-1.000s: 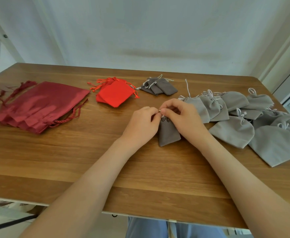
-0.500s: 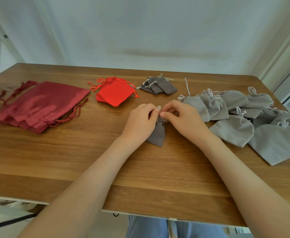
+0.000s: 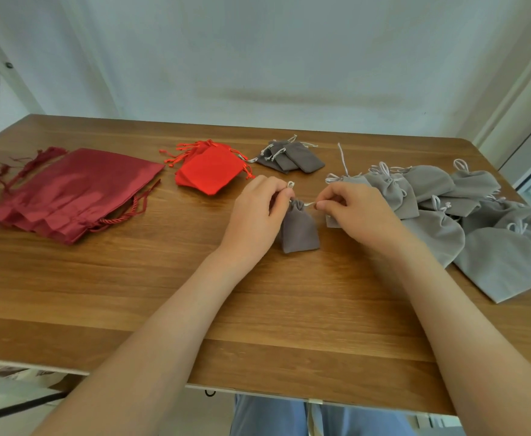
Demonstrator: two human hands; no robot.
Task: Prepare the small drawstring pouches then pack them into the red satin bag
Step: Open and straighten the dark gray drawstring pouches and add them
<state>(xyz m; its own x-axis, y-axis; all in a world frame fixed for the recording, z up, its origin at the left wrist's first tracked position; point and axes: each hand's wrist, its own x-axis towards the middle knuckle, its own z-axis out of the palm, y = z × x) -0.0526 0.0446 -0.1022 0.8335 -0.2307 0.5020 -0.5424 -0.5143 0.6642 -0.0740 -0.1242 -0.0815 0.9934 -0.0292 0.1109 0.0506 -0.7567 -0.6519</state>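
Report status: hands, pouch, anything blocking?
Left hand and right hand each pinch the drawstring. Dark grey pouch cinched between them. Red satin bag flat at left; nothing blocking.

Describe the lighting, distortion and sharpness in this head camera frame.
Head view: soft, even daylight, only faint shadows under the left hand and right hand; no glare on the table; wide-angle distortion stretches the near forearms; the dark grey pouch looks sharp.

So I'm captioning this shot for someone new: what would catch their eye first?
At centre, the left hand and right hand pinch the cords of a small dark grey pouch, its neck gathered. Light grey pouches heap along the right; dark red satin bags lie far left, bright red pouches beside them.
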